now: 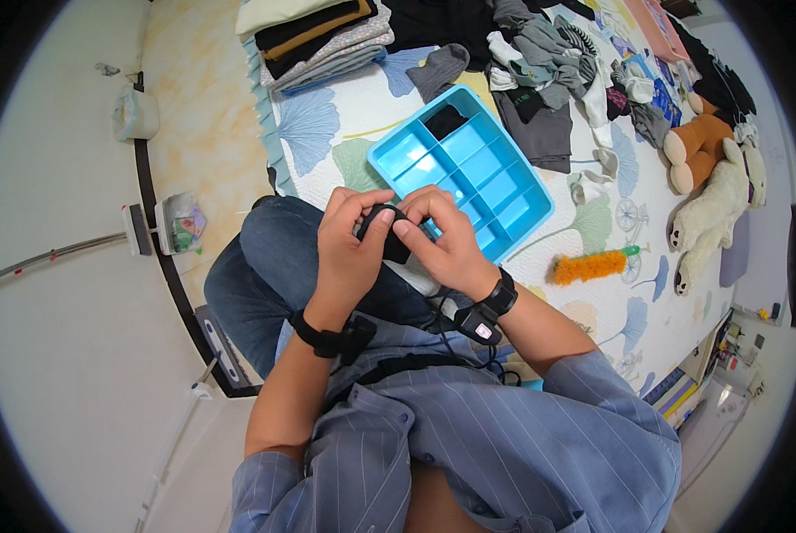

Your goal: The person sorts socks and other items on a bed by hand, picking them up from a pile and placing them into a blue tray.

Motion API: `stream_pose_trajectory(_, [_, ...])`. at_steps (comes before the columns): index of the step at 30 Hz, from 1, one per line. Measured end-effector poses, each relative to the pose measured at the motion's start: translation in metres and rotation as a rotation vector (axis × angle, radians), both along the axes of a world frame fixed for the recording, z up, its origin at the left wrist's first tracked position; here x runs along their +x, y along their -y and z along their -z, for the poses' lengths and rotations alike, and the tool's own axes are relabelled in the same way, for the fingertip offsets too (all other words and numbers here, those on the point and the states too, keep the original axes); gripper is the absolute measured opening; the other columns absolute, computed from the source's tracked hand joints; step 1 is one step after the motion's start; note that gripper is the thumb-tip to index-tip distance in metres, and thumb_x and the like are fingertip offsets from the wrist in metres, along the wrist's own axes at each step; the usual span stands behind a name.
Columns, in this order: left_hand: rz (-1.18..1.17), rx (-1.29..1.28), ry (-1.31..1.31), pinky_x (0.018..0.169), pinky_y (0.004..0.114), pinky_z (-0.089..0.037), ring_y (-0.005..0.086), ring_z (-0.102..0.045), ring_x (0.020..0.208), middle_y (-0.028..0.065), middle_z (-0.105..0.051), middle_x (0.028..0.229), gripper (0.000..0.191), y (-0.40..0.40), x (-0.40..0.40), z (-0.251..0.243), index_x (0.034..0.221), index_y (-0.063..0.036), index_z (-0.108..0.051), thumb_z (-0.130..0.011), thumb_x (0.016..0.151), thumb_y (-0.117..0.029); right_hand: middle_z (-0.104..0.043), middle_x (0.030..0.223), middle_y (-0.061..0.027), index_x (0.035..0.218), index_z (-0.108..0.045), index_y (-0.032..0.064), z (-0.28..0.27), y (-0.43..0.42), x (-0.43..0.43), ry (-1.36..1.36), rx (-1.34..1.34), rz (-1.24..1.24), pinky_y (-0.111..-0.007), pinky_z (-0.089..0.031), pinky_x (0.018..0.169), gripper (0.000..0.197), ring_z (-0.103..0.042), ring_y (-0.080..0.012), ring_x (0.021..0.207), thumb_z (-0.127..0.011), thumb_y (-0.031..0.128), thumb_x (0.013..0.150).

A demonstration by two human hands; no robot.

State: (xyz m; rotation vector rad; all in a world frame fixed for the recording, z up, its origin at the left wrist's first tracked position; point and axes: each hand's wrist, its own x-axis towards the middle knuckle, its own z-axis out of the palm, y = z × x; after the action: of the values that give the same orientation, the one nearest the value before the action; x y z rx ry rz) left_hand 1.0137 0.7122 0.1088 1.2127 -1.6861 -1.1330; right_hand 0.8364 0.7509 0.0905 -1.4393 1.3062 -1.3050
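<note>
A folded piece of black cloth (395, 248), likely a sock, is gripped between both hands above my lap. My left hand (351, 240) pinches it with thumb and fingers from one side. From the other side, my right hand (446, 234) holds it the same way, with the thumbs almost meeting. Just beyond the hands a light-blue plastic divided box (538, 193) sits on the bed. One of its far compartments contains a black folded cloth (446, 122). The near-left part of the box is hidden behind my right hand.
Folded clothes (325, 50) are stacked at the far left of the bed. Loose socks (558, 60) lie heaped beyond the box, near folded grey cloth (538, 136). An orange fluffy duster head (590, 266), a white plush bear (708, 210) and a pink bin (658, 30) lie rightward.
</note>
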Motion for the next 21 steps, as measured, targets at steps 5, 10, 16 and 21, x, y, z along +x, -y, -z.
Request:
stream_pose_trajectory(5, [-0.015,0.066,-0.122,0.089,0.025,-0.048,0.0108,-0.062,0.099,0.0029,-0.064,0.107,0.022,0.007,0.009,0.004,0.123,0.0001,-0.073,-0.070,0.102,0.000,-0.058,0.094,-0.0060,0.086,-0.062,0.0039,-0.004,-0.002,-0.016,-0.088,0.310,-0.258,-0.035,-0.043,0.091,0.025,-0.056,-0.0223,0.093,-0.086,0.011,0.088])
stream_pose_trajectory(10, [-0.061,0.145,-0.339,0.101,0.029,-0.051,0.0142,-0.069,0.106,0.0089,-0.071,0.116,0.028,0.014,0.023,0.012,0.135,0.0048,-0.063,-0.063,0.107,0.000,-0.063,0.089,-0.0082,0.094,-0.066,0.0027,0.011,0.007,-0.045,-0.007,0.060,-0.372,-0.037,-0.046,0.086,0.035,-0.058,-0.0252,0.094,-0.093,0.023,0.083])
stream_pose_trajectory(16, [-0.149,0.449,-0.730,0.101,0.028,-0.053,0.0120,-0.067,0.109,0.0067,-0.070,0.120,0.032,0.012,0.025,-0.004,0.137,0.0031,-0.062,-0.065,0.106,0.000,-0.068,0.124,-0.0121,0.123,-0.067,0.0036,-0.012,0.009,-0.058,-0.289,0.287,-0.226,-0.041,-0.048,0.103,0.052,-0.060,-0.0290,0.122,-0.091,0.030,0.085])
stream_pose_trajectory(21, [-0.028,0.487,-0.702,0.099,0.025,-0.049,0.0120,-0.064,0.109,0.0074,-0.066,0.127,0.035,0.007,0.015,-0.022,0.136,0.0039,-0.063,-0.071,0.102,-0.001,-0.062,0.145,-0.0181,0.152,-0.055,0.0048,-0.023,0.021,-0.037,-0.002,-0.017,-0.280,-0.040,-0.042,0.120,0.074,-0.057,-0.0322,0.140,-0.087,0.026,0.090])
